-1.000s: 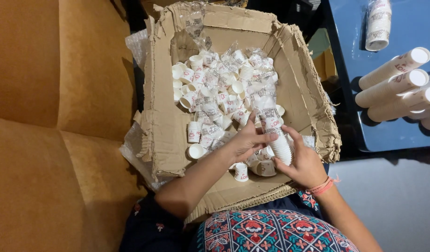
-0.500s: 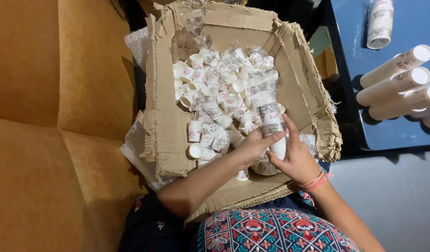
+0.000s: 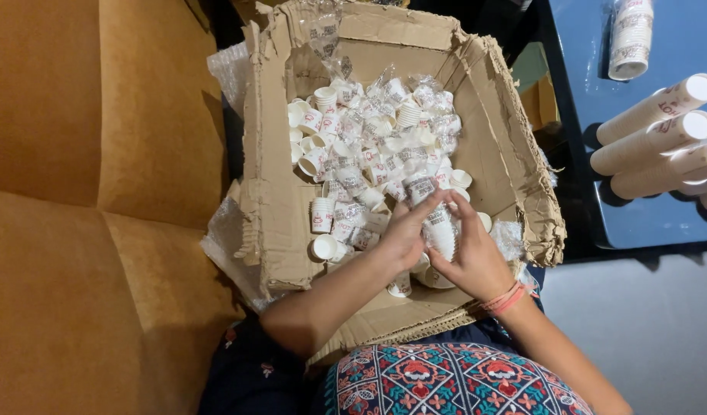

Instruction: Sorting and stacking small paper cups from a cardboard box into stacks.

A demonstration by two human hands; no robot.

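Looking down from my head camera, I am closing both my left hand [image 3: 403,234] and my right hand [image 3: 476,257] around a wrapped stack of small paper cups [image 3: 432,211], which has been lifted upright since a moment ago. It is rising just above the loose cups in the torn cardboard box [image 3: 273,207] on my lap, so I am judging it nearly free.

A torn cardboard box [image 3: 273,192] on the lap holds small paper cups [image 3: 369,154].
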